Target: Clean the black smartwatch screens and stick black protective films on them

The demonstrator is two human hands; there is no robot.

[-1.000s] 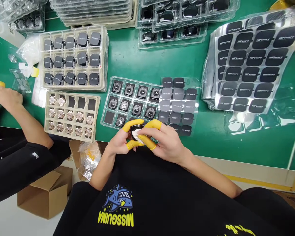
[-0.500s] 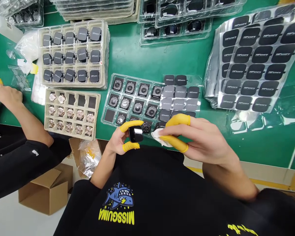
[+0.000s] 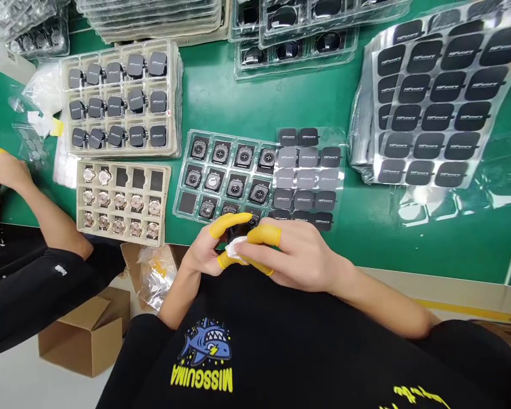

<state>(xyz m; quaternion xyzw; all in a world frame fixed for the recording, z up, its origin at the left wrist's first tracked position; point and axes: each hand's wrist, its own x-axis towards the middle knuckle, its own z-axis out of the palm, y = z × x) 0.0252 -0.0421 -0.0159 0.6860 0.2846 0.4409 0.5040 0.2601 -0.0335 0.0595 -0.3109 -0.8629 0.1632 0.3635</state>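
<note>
My left hand [image 3: 208,247], with yellow finger cots, grips a black smartwatch body [image 3: 235,232] by its edges. In my right hand [image 3: 289,253], also in yellow finger cots, a white cloth [image 3: 235,248] is pinched and pressed against the watch's face. Fingers and cloth hide most of that face. Just beyond my hands lies a clear tray [image 3: 182,192] of watch bodies, mostly back side up, one compartment showing only its dark base. A sheet of dark square stickers [image 3: 306,176] overlaps the tray's right side.
To the left are a stack of trays with black-covered watches [image 3: 121,102] and a beige tray of round watches [image 3: 120,200]. More sticker sheets [image 3: 438,113] lie at right, clear trays [image 3: 298,51] at the back. A co-worker's hand [image 3: 6,168] rests far left; a cardboard box [image 3: 83,341] stands below.
My right hand has moved left with the cloth, from beside the watch onto its face. My left hand keeps its hold on the watch. The view has shifted slightly.
</note>
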